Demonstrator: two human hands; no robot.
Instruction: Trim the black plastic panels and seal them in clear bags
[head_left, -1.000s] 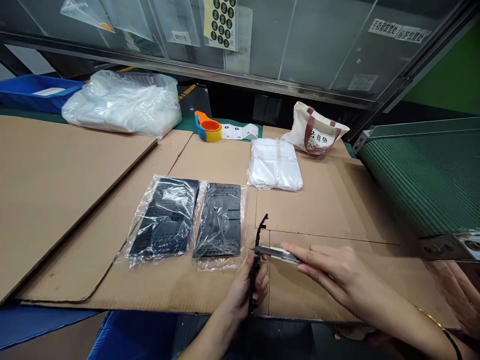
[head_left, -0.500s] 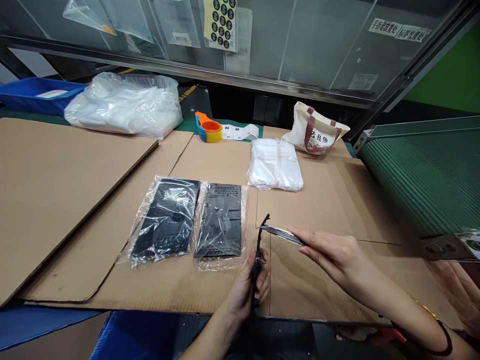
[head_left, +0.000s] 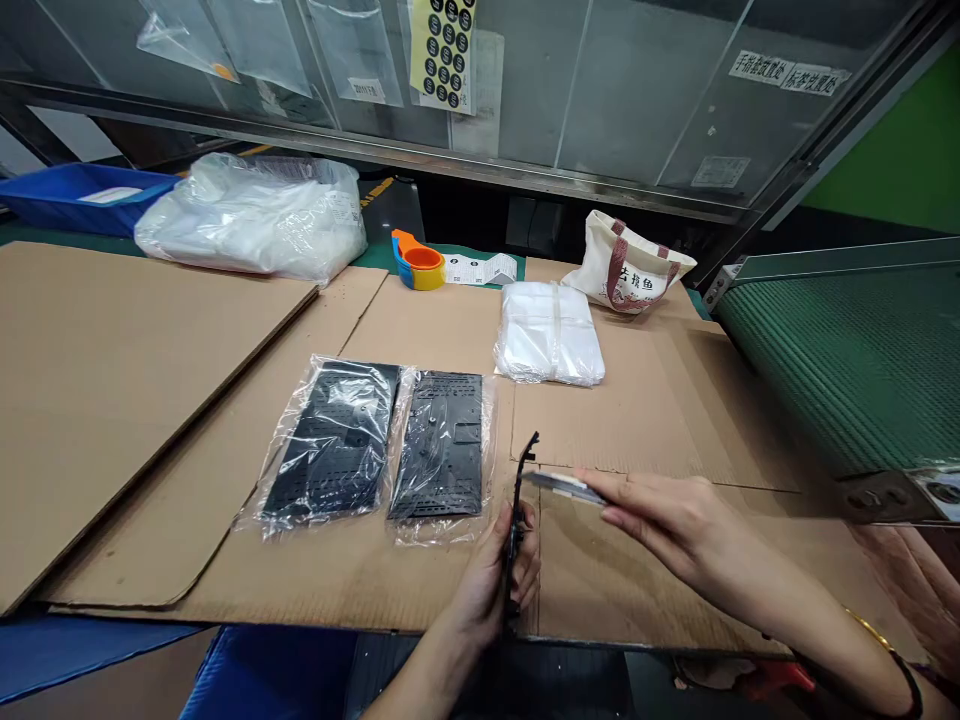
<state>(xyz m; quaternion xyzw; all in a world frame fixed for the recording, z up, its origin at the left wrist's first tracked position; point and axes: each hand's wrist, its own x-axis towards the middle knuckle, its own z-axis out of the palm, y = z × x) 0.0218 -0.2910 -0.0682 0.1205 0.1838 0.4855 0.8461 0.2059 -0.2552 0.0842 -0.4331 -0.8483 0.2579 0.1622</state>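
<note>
Head view: right hand (head_left: 671, 520) holds a blade (head_left: 559, 485); tote (head_left: 632, 258) shows "摸鱼".

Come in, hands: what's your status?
Left hand gripping black part, seen edge-on. Right hand holding blade-like tool, tip by the part. Bagged black panel leftward, not between them.

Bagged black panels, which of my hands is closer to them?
Left. Your left hand is just lower right of the bagged panels; your right hand is farther right.
</note>
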